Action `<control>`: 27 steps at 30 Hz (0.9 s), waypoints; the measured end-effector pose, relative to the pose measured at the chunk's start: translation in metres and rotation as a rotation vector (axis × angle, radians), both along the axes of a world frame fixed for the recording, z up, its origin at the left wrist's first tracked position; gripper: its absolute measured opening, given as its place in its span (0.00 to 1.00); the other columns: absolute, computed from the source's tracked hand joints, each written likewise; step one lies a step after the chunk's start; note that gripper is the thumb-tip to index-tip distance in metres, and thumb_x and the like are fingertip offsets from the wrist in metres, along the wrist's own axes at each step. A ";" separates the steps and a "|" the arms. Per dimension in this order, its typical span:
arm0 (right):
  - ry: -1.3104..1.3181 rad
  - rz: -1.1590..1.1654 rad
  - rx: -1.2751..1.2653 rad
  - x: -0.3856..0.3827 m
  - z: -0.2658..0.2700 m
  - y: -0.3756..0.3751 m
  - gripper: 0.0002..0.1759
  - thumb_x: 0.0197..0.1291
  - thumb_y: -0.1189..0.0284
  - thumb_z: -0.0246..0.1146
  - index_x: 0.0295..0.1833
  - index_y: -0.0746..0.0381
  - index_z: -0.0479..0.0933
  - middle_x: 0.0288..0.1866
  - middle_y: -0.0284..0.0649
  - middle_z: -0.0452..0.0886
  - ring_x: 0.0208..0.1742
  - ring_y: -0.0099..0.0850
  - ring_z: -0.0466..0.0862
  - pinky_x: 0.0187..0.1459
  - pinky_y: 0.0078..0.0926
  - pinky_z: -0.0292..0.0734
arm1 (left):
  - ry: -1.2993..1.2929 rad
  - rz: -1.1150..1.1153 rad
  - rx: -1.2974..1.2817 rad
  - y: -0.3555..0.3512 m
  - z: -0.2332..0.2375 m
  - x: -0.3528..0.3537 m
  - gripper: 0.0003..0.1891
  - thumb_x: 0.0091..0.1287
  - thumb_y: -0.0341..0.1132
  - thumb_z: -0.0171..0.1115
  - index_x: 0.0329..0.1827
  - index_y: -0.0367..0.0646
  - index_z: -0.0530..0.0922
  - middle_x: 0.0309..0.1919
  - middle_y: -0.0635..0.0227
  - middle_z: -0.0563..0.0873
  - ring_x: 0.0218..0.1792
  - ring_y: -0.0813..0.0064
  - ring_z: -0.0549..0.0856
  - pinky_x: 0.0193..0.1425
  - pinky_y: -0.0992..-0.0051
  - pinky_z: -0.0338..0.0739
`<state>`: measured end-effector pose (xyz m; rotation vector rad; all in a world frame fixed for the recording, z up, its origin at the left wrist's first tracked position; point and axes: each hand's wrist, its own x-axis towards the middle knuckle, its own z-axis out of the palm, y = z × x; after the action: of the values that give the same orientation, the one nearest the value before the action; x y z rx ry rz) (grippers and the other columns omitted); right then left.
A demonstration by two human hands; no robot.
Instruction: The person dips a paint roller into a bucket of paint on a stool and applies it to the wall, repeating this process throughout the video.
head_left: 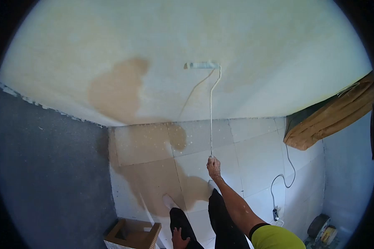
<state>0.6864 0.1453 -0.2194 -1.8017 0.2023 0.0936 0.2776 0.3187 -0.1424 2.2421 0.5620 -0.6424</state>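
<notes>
— Closest to the lens, what shows?

— Yellow-green sleeve (274, 237) at the bottom right. A bare, paint-speckled forearm runs from it up to the right hand (214, 166).

— What is that hand doing?

— Its fingers are wrapped tight around the bottom end of a thin, pale pole (211, 112). The pole's long axis runs straight up the picture. At its top a bent wire frame curves over to a paint roller (201, 65), a short white cylinder. The roller lies crosswise and points left, pressed flat against a broad, matt, off-white surface (257, 50).

— What surrounds it?

— A damp-looking tan patch (116, 89) with soft edges lies well left of the roller. Below is a wall of large, pale, square blocks (253, 149), stained tan on its left half. A rough, dark grey wall (45, 166) stands at the left.

— And the other hand?

— The left hand (179, 240) rests on black trousers (222, 216) at the bottom edge. It is too small to tell how far its fingers are open. An open wooden box (133, 234) sits beside it, a thin cable (289, 166) hangs at the right, and crumpled brown paper (332, 116) is above the cable.
</notes>
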 end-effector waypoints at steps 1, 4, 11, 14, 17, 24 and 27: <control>0.031 -0.030 0.013 -0.007 -0.019 0.004 0.20 0.64 0.58 0.49 0.23 0.60 0.63 0.14 0.31 0.62 0.16 0.21 0.64 0.19 0.23 0.60 | -0.068 -0.072 0.023 0.005 -0.011 -0.011 0.39 0.48 0.38 0.68 0.65 0.43 0.61 0.65 0.50 0.61 0.64 0.50 0.62 0.65 0.58 0.59; -0.189 -0.068 -0.289 -0.040 -0.054 0.016 0.21 0.63 0.58 0.51 0.21 0.58 0.62 0.14 0.27 0.60 0.17 0.17 0.63 0.19 0.20 0.58 | -0.113 -0.033 -0.086 0.013 -0.018 -0.010 0.42 0.45 0.39 0.68 0.66 0.44 0.59 0.67 0.48 0.55 0.66 0.46 0.56 0.68 0.56 0.53; -0.030 -0.129 -0.133 -0.034 -0.033 0.044 0.22 0.64 0.58 0.49 0.23 0.63 0.65 0.12 0.36 0.64 0.12 0.26 0.65 0.17 0.26 0.61 | -0.159 -0.033 -0.106 0.026 -0.019 -0.009 0.39 0.45 0.40 0.68 0.63 0.42 0.63 0.64 0.47 0.60 0.65 0.46 0.59 0.68 0.55 0.55; -0.531 -0.030 -0.490 0.015 -0.028 0.052 0.21 0.66 0.59 0.46 0.24 0.63 0.65 0.12 0.37 0.64 0.13 0.30 0.66 0.19 0.30 0.62 | -0.161 -0.007 -0.138 0.034 -0.015 -0.013 0.39 0.45 0.39 0.69 0.63 0.42 0.63 0.64 0.46 0.61 0.64 0.47 0.60 0.68 0.56 0.55; -0.777 -0.079 -0.614 0.080 0.011 0.062 0.21 0.66 0.60 0.46 0.23 0.62 0.63 0.12 0.37 0.63 0.13 0.29 0.66 0.18 0.29 0.61 | -0.176 0.011 -0.131 0.038 -0.009 -0.011 0.39 0.45 0.39 0.69 0.62 0.41 0.64 0.63 0.46 0.61 0.65 0.48 0.60 0.68 0.56 0.55; -0.638 0.017 -0.644 0.072 -0.026 0.049 0.12 0.62 0.68 0.50 0.30 0.65 0.67 0.18 0.41 0.68 0.22 0.36 0.70 0.29 0.35 0.67 | -0.176 -0.010 -0.119 0.039 -0.006 -0.010 0.38 0.44 0.38 0.70 0.61 0.41 0.65 0.63 0.46 0.63 0.64 0.48 0.61 0.67 0.55 0.57; -0.723 0.151 -0.859 -0.003 -0.068 0.027 0.22 0.50 0.79 0.55 0.53 0.69 0.64 0.33 0.46 0.69 0.32 0.44 0.70 0.31 0.43 0.64 | -0.180 -0.027 -0.085 0.037 -0.005 -0.006 0.37 0.45 0.38 0.70 0.61 0.41 0.66 0.62 0.47 0.64 0.63 0.48 0.62 0.66 0.55 0.58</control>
<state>0.6831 0.1724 -0.2874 -2.5625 -0.4846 -0.6207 0.2712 0.3561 -0.1479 2.2029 0.4084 -0.4626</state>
